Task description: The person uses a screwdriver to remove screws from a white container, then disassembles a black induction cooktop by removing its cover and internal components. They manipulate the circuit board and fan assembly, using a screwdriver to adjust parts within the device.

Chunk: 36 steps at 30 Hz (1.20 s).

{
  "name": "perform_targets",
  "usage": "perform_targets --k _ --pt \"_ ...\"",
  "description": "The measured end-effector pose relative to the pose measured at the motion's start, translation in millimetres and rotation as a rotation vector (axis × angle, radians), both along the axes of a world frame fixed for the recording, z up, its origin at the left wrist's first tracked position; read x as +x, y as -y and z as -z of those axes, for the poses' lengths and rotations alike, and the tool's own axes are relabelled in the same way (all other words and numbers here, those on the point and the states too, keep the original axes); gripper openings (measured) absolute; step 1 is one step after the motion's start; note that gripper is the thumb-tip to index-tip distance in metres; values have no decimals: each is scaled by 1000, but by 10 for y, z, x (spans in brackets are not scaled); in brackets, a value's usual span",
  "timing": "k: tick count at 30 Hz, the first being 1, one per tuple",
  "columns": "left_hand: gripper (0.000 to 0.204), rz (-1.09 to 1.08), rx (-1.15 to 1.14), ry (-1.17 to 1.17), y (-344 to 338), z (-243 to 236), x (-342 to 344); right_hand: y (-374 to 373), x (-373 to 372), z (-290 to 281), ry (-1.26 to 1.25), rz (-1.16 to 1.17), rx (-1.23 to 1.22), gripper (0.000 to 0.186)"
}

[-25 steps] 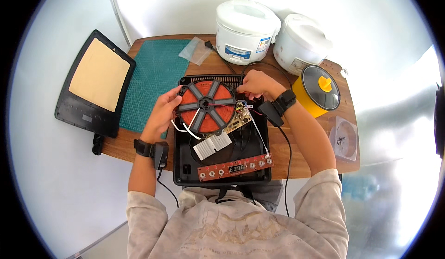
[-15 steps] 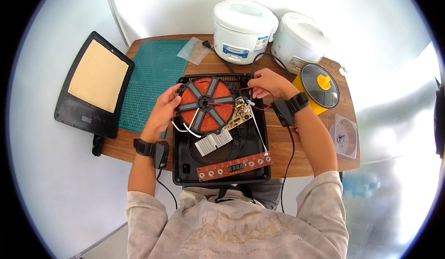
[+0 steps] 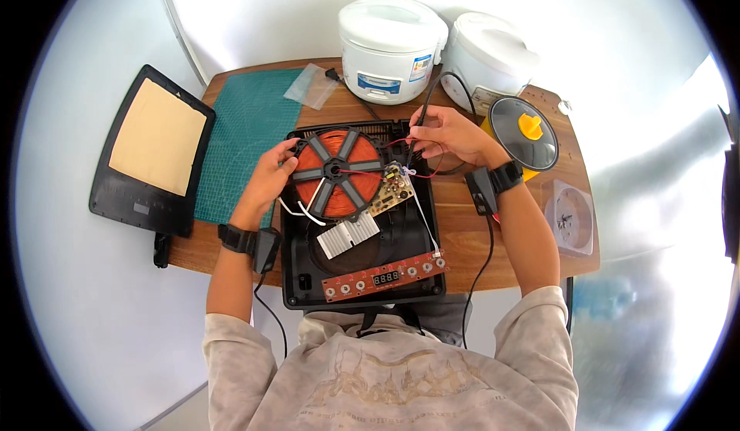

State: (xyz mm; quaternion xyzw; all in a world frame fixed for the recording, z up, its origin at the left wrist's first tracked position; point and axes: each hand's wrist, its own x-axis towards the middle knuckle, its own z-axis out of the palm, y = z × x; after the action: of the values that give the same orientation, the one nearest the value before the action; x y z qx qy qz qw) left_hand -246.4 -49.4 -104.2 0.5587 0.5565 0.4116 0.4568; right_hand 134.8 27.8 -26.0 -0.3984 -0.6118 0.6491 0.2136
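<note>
A black induction cooker base (image 3: 302, 265) lies opened up in front of me. Over its upper left part rests a round coil (image 3: 356, 147) of orange copper wire with dark bars. My left hand (image 3: 270, 175) grips the coil's left rim between thumb and fingers. At the base's far right corner, my right hand (image 3: 449, 134) pinches a black power cord (image 3: 428, 98), beside thin red wires (image 3: 441, 157). Below the coil are a tan circuit board (image 3: 395, 192) and a silver heat sink (image 3: 347, 235). A red control board (image 3: 385, 277) lies across the near side.
A black cover panel (image 3: 141, 209) with a cream sheet leans at left by a green cutting mat (image 3: 247, 138). Two white rice cookers (image 3: 389, 49) stand behind, with a clear bag (image 3: 310, 85). To the right are a yellow lidded pot (image 3: 509, 126) and a clear box (image 3: 570, 234) of screws.
My right hand has shifted its fingers on the cord, and the cord's loop now stands higher. The left hand stays on the coil's rim. The whole view has shifted slightly.
</note>
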Motion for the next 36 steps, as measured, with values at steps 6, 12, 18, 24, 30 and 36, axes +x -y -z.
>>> perform_targets --k 6,12,18,24,30,36 --pt "43 34 -83 247 -92 -118 134 95 57 72 -54 158 39 26" --pt "44 27 -116 269 -250 -168 90 59 -10 116 23 217 56 27" --pt "48 7 -227 327 -353 -327 260 -17 -42 290 111 211 64 24" --pt "50 22 -264 388 -373 -207 170 -27 -106 321 233 173 162 30" --pt "47 64 -159 479 -221 -287 230 76 -191 368 491 398 802 43" --pt "43 59 -31 476 -84 -437 296 491 -394 -91 379 187 615 59"
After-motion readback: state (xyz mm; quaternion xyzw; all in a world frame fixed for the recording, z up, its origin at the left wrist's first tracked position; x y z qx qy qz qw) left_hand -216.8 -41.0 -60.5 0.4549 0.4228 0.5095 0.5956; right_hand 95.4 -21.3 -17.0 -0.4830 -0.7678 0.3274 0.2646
